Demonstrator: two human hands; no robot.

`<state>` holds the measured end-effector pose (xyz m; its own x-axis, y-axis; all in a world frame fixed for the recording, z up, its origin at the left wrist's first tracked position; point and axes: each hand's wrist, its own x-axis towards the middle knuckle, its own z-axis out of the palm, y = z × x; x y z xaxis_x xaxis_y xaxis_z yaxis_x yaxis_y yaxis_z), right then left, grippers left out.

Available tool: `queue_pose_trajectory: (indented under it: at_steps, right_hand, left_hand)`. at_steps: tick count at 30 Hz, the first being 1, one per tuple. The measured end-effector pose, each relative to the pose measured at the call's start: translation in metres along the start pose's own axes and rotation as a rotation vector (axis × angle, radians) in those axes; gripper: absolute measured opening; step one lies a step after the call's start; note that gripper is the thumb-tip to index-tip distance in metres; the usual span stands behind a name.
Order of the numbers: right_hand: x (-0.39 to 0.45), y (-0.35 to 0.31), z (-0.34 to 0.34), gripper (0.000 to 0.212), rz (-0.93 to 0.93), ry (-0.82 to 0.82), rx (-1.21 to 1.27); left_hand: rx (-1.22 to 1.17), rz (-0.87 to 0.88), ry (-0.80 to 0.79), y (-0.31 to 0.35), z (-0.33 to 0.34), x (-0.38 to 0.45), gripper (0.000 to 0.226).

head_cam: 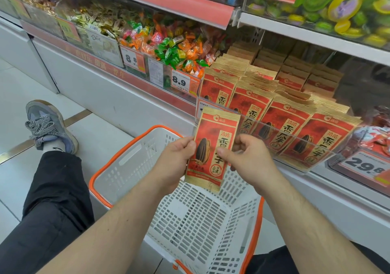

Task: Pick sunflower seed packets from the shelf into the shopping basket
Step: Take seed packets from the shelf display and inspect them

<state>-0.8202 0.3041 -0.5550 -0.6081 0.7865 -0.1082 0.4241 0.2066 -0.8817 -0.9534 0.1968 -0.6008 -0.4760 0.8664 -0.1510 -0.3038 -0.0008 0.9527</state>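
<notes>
A: What is nearest?
B: A white basket (202, 216) with an orange rim, on the floor between the person's knees, nothing visible inside it.
A: And the hands?
B: Both grip one red seed packet (212, 150), held upright above the basket's far edge. The left hand (174, 164) has its thumb on the front of the packet's left side, fingers curled behind. The right hand (249, 159) pinches the right side, thumb in front.
A: Beyond that?
B: Rows of the same packets (280, 117) stand on the shelf (358, 191) behind a clear rail, just beyond the held one.
A: Further off?
B: Bins of wrapped candy (175, 46) to the left, with an 8.9 price tag (182, 81). A grey shoe (49, 124) rests on the tiles.
</notes>
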Motion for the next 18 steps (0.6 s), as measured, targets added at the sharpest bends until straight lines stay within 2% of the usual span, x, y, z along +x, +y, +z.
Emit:
queue_pose_trajectory:
  at_steps: [5, 10, 13, 15, 17, 18]
  right_hand:
    - [-0.007, -0.024, -0.024, 0.016, -0.076, 0.112, 0.138]
    - [-0.012, -0.050, -0.078, 0.016, -0.057, 0.179, 0.210]
    - [-0.012, -0.060, -0.108, 0.008, -0.093, 0.245, 0.290]
    - [-0.012, -0.066, -0.129, 0.009, -0.183, 0.362, 0.312]
    - [-0.011, -0.072, -0.150, 0.013, -0.306, 0.492, 0.285]
    - [-0.008, -0.074, -0.159, 0.015, -0.354, 0.547, 0.242]
  left_hand:
    - [0.104, 0.136, -0.036, 0.029, 0.028, 0.007, 0.034]
    - [0.189, 0.261, -0.104, 0.072, 0.071, 0.031, 0.032]
    - [0.306, 0.372, -0.007, 0.093, 0.100, 0.050, 0.028]
    - [0.266, 0.455, 0.130, 0.106, 0.112, 0.064, 0.022]
    - [0.241, 0.539, 0.249, 0.117, 0.117, 0.077, 0.030]
    - [0.305, 0.581, 0.272, 0.121, 0.119, 0.083, 0.033]
